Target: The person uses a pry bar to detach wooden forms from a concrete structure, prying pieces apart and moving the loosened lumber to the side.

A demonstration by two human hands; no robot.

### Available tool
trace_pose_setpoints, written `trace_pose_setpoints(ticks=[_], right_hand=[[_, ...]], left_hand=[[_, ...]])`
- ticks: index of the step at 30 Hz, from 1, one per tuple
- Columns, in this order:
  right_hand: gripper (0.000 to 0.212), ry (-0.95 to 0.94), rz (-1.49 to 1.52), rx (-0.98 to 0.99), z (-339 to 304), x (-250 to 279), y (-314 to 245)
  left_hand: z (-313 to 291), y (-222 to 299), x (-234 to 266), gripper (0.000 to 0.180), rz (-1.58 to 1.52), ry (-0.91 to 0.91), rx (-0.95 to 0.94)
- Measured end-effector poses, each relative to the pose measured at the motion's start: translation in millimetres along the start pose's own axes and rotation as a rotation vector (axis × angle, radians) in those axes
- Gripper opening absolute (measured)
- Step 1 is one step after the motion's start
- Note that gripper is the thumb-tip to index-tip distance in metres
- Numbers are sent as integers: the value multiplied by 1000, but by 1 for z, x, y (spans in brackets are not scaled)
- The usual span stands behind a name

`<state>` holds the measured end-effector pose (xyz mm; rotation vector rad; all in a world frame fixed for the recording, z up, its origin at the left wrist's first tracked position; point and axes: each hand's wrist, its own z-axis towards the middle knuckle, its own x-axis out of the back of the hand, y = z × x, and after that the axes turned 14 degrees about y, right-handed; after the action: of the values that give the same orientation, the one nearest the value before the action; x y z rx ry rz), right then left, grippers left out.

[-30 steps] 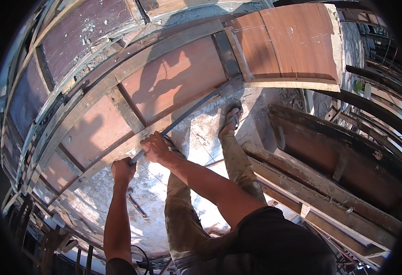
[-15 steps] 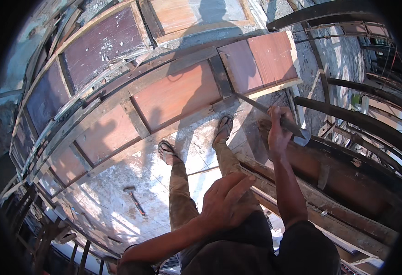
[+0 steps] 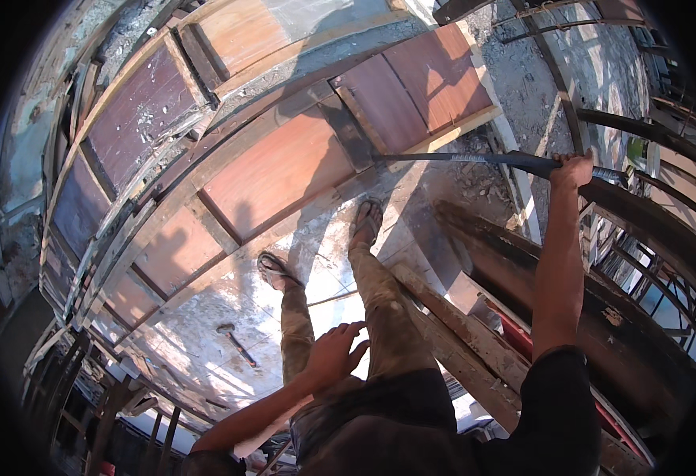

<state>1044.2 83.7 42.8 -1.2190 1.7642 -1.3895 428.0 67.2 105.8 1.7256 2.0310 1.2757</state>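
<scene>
My right hand (image 3: 574,170) is wrapped around a long, narrow dark strip (image 3: 483,159), out to the right at arm's length. I cannot tell whether it is wood or metal. Its thin end reaches left to the lower edge of a wooden panel frame (image 3: 348,131) lying on the floor; whether the two touch is unclear. Near my left thigh, my left hand (image 3: 333,355) hangs in the air with its fingers stretched out, holding nothing.
A hammer-like tool (image 3: 237,343) lies on the white-stained tiled floor (image 3: 197,373), left of my sandalled feet. Beyond the frame are more framed panels (image 3: 145,99) and rubble. Timber beams (image 3: 451,325) and a large dark board (image 3: 609,317) lie to my right.
My right hand has swung outward to the right, carrying the strip, which now lies more level across the view. The left hand has drawn back left. The view has shifted.
</scene>
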Motion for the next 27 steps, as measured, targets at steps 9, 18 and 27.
trace_pose_setpoints(ticks=[9,18,27], right_hand=[[40,110,-175,-88,100,-96,25],[47,-81,-22,-40,-119,-12,-22],[53,-305,94,121,-259,-2,-87]], left_hand=[[64,34,-15,34,71,-89,59],[99,82,-10,39,176,-134,-21],[92,99,4,40,79,0,-104]])
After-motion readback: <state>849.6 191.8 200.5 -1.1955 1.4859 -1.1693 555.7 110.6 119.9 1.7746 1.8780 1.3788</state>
